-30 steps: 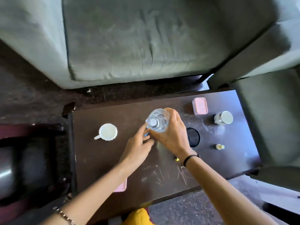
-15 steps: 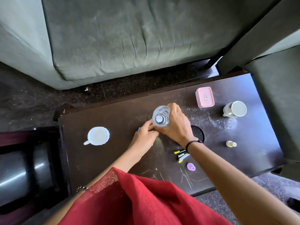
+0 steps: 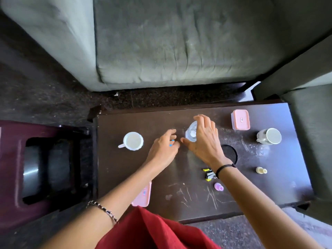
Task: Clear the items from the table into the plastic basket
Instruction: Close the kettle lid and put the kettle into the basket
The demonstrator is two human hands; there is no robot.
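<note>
Brown and scored with pale scratches, the desk (image 3: 115,159) stands with a grey-green sofa (image 3: 161,42) at its 12 o'clock. Near the desk's middle a clear glass (image 3: 190,135) stands upright. The right hand (image 3: 204,142) covers it from above: its fingers (image 3: 201,119) arch over the far rim and the thumb lies along the glass's 8 o'clock side, so the hand grasps the glass. At the glass's 9 o'clock, close by, the left hand (image 3: 162,150) has its fingers (image 3: 170,133) curled in, pinching a small blue item (image 3: 172,143); only slivers of it show, and I cannot tell what it is. Farther toward 9 o'clock sits a white cup (image 3: 133,141), its handle pointing to 8 o'clock. A pink box (image 3: 240,119) rests at the glass's 2 o'clock, and a mug (image 3: 268,136) at 3 o'clock, near the desk's edge. A black disc (image 3: 231,153) lies at 4 o'clock, partly hidden by the right wrist. Beside that wrist's black band (image 3: 225,167) is a yellow-and-black item (image 3: 208,174), with a small pink bottle (image 3: 218,186) just past it toward 5 o'clock. A yellow bottle (image 3: 261,170) lies on its side, well apart at 4 o'clock. A second box (image 3: 144,194), also pink, sits at the desk's 7 o'clock edge, partly under the left forearm. On the floor at the desk's 9 o'clock stands a maroon plastic frame (image 3: 12,168). Red cloth (image 3: 152,230) fills 6 o'clock.
</note>
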